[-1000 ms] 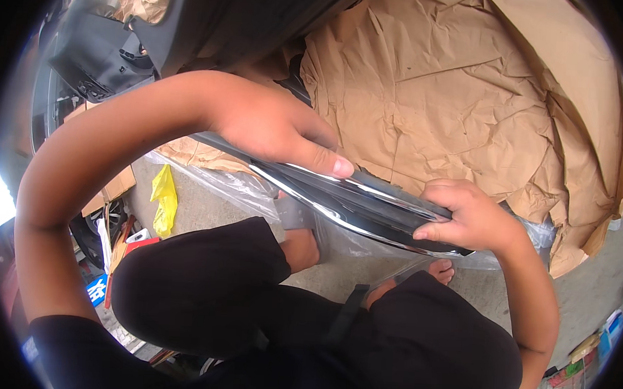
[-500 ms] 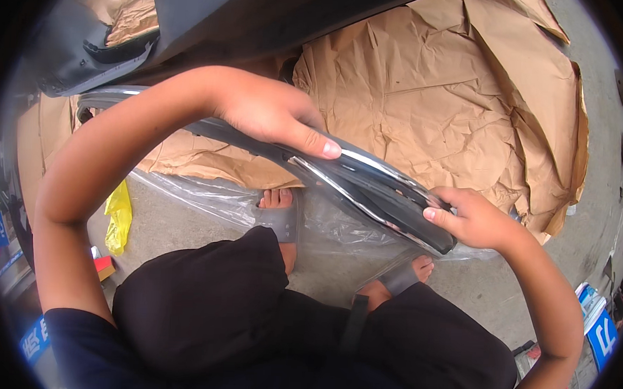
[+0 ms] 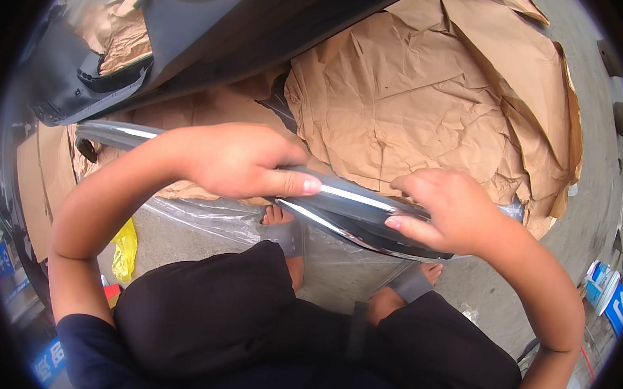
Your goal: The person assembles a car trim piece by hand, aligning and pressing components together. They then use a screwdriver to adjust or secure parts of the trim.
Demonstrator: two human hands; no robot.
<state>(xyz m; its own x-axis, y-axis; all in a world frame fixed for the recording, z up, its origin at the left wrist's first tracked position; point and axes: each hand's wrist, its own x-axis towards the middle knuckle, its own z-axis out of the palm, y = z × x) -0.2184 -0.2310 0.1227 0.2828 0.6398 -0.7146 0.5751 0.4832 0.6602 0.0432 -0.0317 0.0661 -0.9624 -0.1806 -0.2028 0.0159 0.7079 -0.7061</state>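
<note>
I hold a long, dark, curved car trim piece (image 3: 360, 198) with bright chrome strips across my lap. My left hand (image 3: 239, 161) is closed over its middle, thumb along the near face and fingers out of sight behind it. Around the right end of the trim, my right hand (image 3: 458, 211) is closed, its thumb on the front and fingers curled over the far edge. The far-left part of the trim reaches past my left forearm toward a large dark car body panel (image 3: 242, 32), with a gap between the hands.
Crumpled brown paper (image 3: 429, 95) covers the floor ahead, with clear plastic film (image 3: 205, 213) along its near edge. At left lie a yellow plastic bag (image 3: 124, 251) and a piece of cardboard (image 3: 43, 173). Blue-and-white packages (image 3: 606, 294) stand at right.
The trim's right end has risen and its middle has dropped, so it lies more level. My right hand has shifted left along it and my left hand has moved lower.
</note>
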